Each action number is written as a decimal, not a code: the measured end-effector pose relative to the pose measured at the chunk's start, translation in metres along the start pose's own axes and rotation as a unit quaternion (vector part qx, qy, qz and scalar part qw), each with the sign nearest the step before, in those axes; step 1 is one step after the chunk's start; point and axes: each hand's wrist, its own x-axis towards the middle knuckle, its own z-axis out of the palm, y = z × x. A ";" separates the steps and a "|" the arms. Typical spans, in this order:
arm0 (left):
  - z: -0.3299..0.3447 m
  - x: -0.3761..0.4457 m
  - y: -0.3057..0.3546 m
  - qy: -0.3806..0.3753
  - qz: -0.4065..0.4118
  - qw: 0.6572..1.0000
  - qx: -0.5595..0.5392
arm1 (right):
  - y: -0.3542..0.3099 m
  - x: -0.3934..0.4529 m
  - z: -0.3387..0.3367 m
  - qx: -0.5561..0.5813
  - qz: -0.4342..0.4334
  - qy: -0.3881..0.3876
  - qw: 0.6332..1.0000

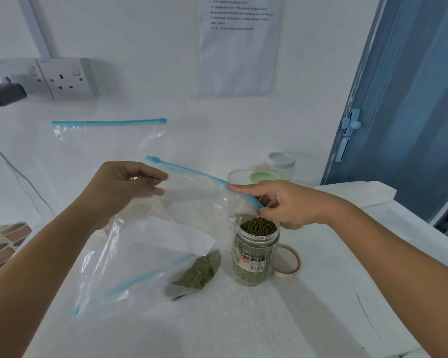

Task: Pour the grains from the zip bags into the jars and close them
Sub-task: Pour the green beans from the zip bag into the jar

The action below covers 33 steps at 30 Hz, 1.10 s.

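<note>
A clear zip bag [192, 202] with a blue zip strip hangs between my hands above the white counter. My left hand [124, 184] pinches its upper left edge. My right hand [279, 202] pinches the blue strip at the bag's right end, just above the open jar [255, 254], which is full of green grains to its rim. Under the held bag lies another zip bag [150, 270] on the counter, with a small heap of green grains [199, 270] in its corner. The jar's pinkish lid [287, 262] lies flat right behind the jar.
A flat empty zip bag [109, 133] lies at the back left. Behind my right hand stand a jar with a green lid [263, 177], a white-lidded jar [281, 162] and a partly hidden jar. A wall socket with a plug [36, 78] is at far left, a blue folding door [398, 99] at right.
</note>
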 end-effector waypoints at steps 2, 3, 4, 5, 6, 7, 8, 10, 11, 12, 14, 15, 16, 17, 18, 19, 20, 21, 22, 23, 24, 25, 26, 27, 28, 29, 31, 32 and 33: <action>0.000 0.000 -0.002 0.001 -0.001 1.000 -0.001 | 0.001 0.000 0.001 0.011 -0.009 0.002 1.000; -0.001 0.000 -0.002 0.000 -0.001 1.000 -0.001 | 0.000 -0.001 0.001 0.022 -0.013 0.003 1.000; -0.002 0.000 -0.003 0.001 -0.002 1.000 -0.001 | 0.000 -0.001 0.001 0.032 -0.014 0.004 0.999; -0.002 0.000 -0.004 0.003 -0.002 1.000 -0.002 | 0.001 0.000 0.000 0.043 -0.012 0.009 0.999; -0.003 0.000 -0.004 0.006 -0.003 1.000 -0.004 | 0.002 0.000 0.000 0.055 -0.007 0.017 0.998; -0.004 0.000 -0.004 0.009 -0.003 1.000 -0.005 | 0.002 0.000 -0.001 0.069 -0.003 0.026 0.997; -0.005 0.000 -0.004 0.012 -0.003 1.000 -0.006 | 0.002 0.000 -0.002 0.082 -0.002 0.036 0.996; -0.006 -0.001 -0.006 0.015 -0.005 1.000 -0.008 | 0.003 0.000 -0.004 0.098 -0.004 0.056 0.994; -0.007 -0.001 -0.007 0.016 -0.006 1.000 -0.010 | 0.004 0.000 -0.004 0.105 -0.004 0.065 0.992; -0.009 -0.001 -0.008 0.017 -0.007 1.000 -0.013 | 0.005 0.000 -0.003 0.112 -0.005 0.073 0.991; -0.011 -0.002 -0.010 0.018 -0.006 1.000 -0.020 | 0.005 0.002 -0.003 0.126 -0.009 0.092 0.988; -0.012 -0.003 -0.011 0.018 -0.004 1.000 -0.022 | 0.005 0.003 -0.003 0.130 -0.011 0.100 0.986; -0.013 -0.003 -0.011 0.019 -0.002 1.000 -0.021 | 0.005 0.004 -0.002 0.131 -0.013 0.107 0.985; -0.014 -0.004 -0.012 0.021 -0.001 1.000 -0.021 | 0.005 0.005 -0.002 0.133 -0.015 0.115 0.984; -0.015 -0.005 -0.013 0.023 0.000 0.999 -0.023 | 0.005 0.005 -0.001 0.137 -0.016 0.123 0.983; -0.017 -0.005 -0.013 0.025 0.000 0.999 -0.027 | 0.006 0.006 0.000 0.145 -0.015 0.130 0.981; -0.017 -0.006 -0.014 0.025 -0.002 0.999 -0.034 | 0.006 0.007 0.000 0.154 -0.015 0.135 0.979; -0.018 -0.007 -0.014 0.024 -0.003 0.999 -0.040 | 0.006 0.007 0.001 0.161 -0.017 0.141 0.977; -0.019 -0.008 -0.015 0.024 -0.003 0.999 -0.045 | 0.006 0.007 0.002 0.165 -0.019 0.149 0.975; -0.020 -0.008 -0.016 0.027 -0.003 0.998 -0.051 | 0.006 0.008 0.004 0.169 -0.022 0.157 0.973; -0.021 -0.009 -0.017 0.030 -0.005 0.998 -0.059 | 0.006 0.009 0.006 0.174 -0.025 0.166 0.970; -0.023 -0.009 -0.017 0.033 -0.006 0.997 -0.067 | 0.006 0.010 0.007 0.179 -0.029 0.174 0.968; -0.024 -0.010 -0.018 0.035 -0.008 0.996 -0.076 | 0.007 0.011 0.009 0.183 -0.034 0.181 0.966; -0.026 -0.011 -0.020 0.035 -0.008 0.996 -0.085 | 0.008 0.012 0.010 0.184 -0.039 0.187 0.964; -0.027 -0.012 -0.021 0.032 -0.009 0.995 -0.092 | 0.008 0.014 0.011 0.181 -0.045 0.190 0.964; -0.028 -0.013 -0.021 0.031 -0.010 0.995 -0.095 | 0.008 0.015 0.012 0.174 -0.050 0.192 0.965; -0.030 -0.014 -0.022 0.033 -0.008 0.995 -0.094 | 0.005 0.019 0.012 0.157 -0.060 0.189 0.967; -0.030 -0.015 -0.022 0.032 -0.008 0.995 -0.095 | 0.003 0.020 0.013 0.151 -0.062 0.184 0.969; -0.031 -0.015 -0.023 0.031 -0.010 0.995 -0.095 | 0.002 0.022 0.013 0.148 -0.062 0.179 0.971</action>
